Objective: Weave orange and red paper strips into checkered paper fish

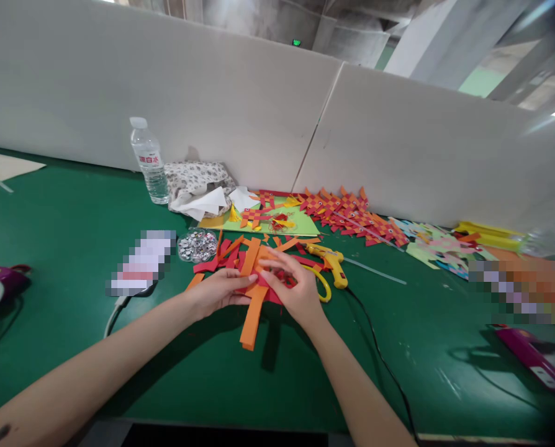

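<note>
Both hands hold a small weave of orange and red paper strips (254, 315) above the table. My left hand (219, 293) pinches its left side between thumb and fingers. On the right side, my right hand (293, 282) has its thumb and fingers closed on the strips. One long orange strip hangs down toward me; others point away. Beyond the hands lies a pile of loose red and orange paper strips (231, 251). Just right of it rest yellow-handled scissors (324, 288) and a yellow glue gun (331, 261) with a clear glue stick in its back.
Finished woven paper fish (352, 214) are heaped by the partition (240, 105). A bag of googly eyes (197, 246), a phone (142, 264), a water bottle (151, 167) and a patterned cloth pouch (198, 180) stand to the left. The glue gun's black cord (380, 347) crosses the green table.
</note>
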The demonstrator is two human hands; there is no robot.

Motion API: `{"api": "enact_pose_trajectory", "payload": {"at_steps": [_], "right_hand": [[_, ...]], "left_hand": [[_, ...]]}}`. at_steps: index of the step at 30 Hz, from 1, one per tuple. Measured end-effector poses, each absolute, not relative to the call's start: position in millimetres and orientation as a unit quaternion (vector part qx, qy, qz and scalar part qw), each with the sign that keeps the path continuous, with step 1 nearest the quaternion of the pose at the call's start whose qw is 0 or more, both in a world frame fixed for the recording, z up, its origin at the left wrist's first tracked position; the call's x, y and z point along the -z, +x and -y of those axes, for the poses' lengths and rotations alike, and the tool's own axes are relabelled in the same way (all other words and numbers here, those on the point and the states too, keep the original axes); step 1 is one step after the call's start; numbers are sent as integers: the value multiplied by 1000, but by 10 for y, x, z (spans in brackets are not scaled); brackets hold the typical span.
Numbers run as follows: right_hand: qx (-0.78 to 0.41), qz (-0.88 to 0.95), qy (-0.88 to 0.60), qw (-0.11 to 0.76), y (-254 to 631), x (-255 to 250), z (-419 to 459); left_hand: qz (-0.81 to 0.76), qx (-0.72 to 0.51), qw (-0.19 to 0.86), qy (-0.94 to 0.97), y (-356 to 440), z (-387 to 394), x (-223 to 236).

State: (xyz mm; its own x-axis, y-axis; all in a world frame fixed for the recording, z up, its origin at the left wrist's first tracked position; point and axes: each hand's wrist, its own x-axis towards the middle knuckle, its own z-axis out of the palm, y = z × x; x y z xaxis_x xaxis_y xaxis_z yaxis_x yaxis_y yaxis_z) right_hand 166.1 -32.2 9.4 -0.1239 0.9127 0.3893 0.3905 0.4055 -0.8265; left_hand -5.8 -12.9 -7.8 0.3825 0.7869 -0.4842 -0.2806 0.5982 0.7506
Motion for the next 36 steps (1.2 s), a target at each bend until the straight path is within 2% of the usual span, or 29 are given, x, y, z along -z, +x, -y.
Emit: {"api": "enact_pose_trajectory", "payload": {"at_steps": [4,9,12,18,23,29,36], "right_hand": [[-278,675,-467,499,1719,-72,297],[-359,683,-458,441,1734,-36,274],[-364,679,-482,417,1705,-13,270],[-332,641,-527,448,1710,4,227],[-393,610,-500,473,1703,19,211],[-476,582,-470,462,1681,-13,240],[-484,587,-448,469,1631,-33,289]], "left_hand": [[-439,-376,760,298,-68,82,102],[-419,-395,749,329,-78,86,85],[-418,-373,745,362,-76,114,59],[-411,-313,737,436,-72,144,87],[-395,-285,745,455,-73,146,107],[-377,-252,753,476,-74,169,103],[-381,-235,748,490,-68,212,58]]}}
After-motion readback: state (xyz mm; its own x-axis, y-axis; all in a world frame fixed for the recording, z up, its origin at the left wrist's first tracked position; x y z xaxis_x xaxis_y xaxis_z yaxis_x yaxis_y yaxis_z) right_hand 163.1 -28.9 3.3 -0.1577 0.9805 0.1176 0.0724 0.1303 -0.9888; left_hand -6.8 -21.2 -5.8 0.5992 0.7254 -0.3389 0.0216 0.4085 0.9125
